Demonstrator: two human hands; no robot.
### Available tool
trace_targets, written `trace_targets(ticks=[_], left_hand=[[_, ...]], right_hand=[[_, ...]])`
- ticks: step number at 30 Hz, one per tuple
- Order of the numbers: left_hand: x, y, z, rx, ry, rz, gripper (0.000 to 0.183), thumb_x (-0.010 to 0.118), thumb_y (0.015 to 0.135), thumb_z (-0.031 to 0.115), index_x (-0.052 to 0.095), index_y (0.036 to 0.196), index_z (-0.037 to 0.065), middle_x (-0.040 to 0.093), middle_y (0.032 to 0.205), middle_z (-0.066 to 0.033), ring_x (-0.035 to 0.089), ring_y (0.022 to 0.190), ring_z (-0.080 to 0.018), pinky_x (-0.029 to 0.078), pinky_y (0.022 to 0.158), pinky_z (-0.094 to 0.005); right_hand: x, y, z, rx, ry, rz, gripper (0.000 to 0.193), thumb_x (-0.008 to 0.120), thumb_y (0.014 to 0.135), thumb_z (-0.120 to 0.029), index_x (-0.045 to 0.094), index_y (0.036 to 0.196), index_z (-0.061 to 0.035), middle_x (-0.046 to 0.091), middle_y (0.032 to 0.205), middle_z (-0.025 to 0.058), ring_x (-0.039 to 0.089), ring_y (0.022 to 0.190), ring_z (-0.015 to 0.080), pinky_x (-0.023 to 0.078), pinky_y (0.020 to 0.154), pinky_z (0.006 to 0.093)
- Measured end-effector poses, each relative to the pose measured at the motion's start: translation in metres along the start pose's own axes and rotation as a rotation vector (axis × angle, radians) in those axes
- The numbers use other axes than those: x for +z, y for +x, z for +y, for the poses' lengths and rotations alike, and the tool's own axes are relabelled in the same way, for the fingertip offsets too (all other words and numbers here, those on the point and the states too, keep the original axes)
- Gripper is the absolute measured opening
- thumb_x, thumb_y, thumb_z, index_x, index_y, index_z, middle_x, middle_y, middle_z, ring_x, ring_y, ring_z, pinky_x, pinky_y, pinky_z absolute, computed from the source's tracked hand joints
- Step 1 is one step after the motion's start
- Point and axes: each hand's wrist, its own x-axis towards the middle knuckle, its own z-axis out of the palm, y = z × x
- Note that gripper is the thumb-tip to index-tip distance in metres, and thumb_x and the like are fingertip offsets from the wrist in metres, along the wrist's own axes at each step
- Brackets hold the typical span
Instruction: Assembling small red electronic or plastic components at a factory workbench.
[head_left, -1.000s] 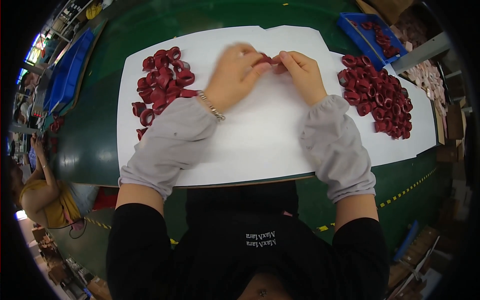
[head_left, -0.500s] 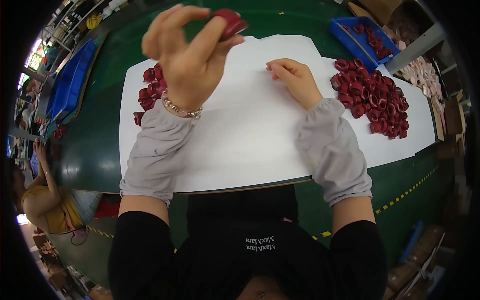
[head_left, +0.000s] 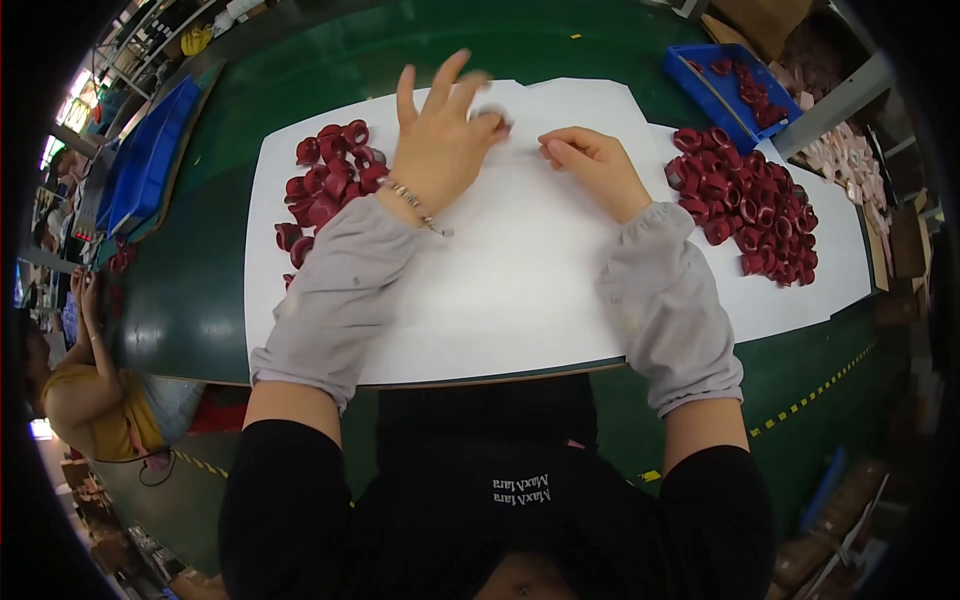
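My left hand is raised over the white sheet, its thumb and forefinger pinched on a small dark red piece, mostly hidden and blurred by motion. The other fingers of that hand are spread. Just to its right, my right hand is closed, thumb against curled fingers; whatever may be between them does not show. Beside my left wrist lies a loose group of dark red ring-shaped pieces. A larger pile of the same pieces lies to the right of my right hand.
A blue bin with more red pieces stands at the far right, beside a grey post. Pale pieces lie beyond it. Another blue tray stands at the left. A person in yellow works at the left.
My left hand has moved down and to the right, toward my right hand, with the red piece at its fingertips. More of the left group of pieces is uncovered. My right hand has barely moved.
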Motion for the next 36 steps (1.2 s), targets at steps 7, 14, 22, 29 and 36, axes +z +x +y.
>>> trace_targets(ticks=[7,14,22,29,36], left_hand=[[0.028,-0.033,-0.010,-0.051,-0.042,-0.047,0.016,0.068,0.076,0.026,0.066,0.087,0.014,0.056,0.117,-0.0070,0.041,0.119,-0.0317,0.025,0.097,-0.0501],[0.010,-0.017,0.029,-0.428,-1.373,-0.106,0.025,0.056,0.091,0.022,0.061,0.106,0.002,0.064,0.100,-0.0085,0.060,0.089,-0.0183,0.048,0.081,-0.0306],[0.015,-0.027,0.028,-0.375,-1.604,-0.147,0.028,0.052,0.093,0.017,0.055,0.113,-0.003,0.063,0.096,-0.0070,0.061,0.084,-0.0125,0.051,0.075,-0.0259],[0.012,-0.032,0.027,-0.187,-1.440,-0.160,0.024,0.054,0.092,0.015,0.056,0.109,-0.002,0.063,0.089,-0.0070,0.061,0.078,-0.0118,0.050,0.072,-0.0246],[0.010,-0.029,0.029,-0.181,-1.392,-0.429,0.026,0.050,0.094,0.012,0.054,0.115,-0.002,0.061,0.099,-0.0071,0.060,0.083,-0.0134,0.050,0.075,-0.0263]], right_hand=[[0.010,0.002,-0.013,0.017,-0.046,-0.002,0.024,0.054,0.091,-0.014,0.062,0.106,0.0017,0.063,0.095,0.0047,0.055,0.085,0.0110,0.045,0.079,0.0234],[0.001,-0.008,-0.012,-0.060,0.134,0.016,0.033,0.052,0.092,-0.015,0.053,0.121,0.0002,0.059,0.109,0.0078,0.055,0.094,0.0142,0.045,0.084,0.0260],[0.017,-0.019,-0.019,-0.309,0.059,-0.157,0.046,0.058,0.088,-0.010,0.042,0.129,0.0010,0.054,0.117,0.0103,0.053,0.104,0.0196,0.042,0.093,0.0341],[0.016,-0.020,-0.019,-0.386,0.059,-0.156,0.040,0.060,0.085,-0.007,0.047,0.121,0.0012,0.056,0.114,0.0102,0.054,0.102,0.0189,0.042,0.092,0.0346],[0.017,-0.022,-0.023,-0.291,-0.004,-0.092,0.029,0.055,0.089,-0.015,0.055,0.112,0.0019,0.060,0.102,0.0074,0.056,0.095,0.0156,0.043,0.087,0.0294]])
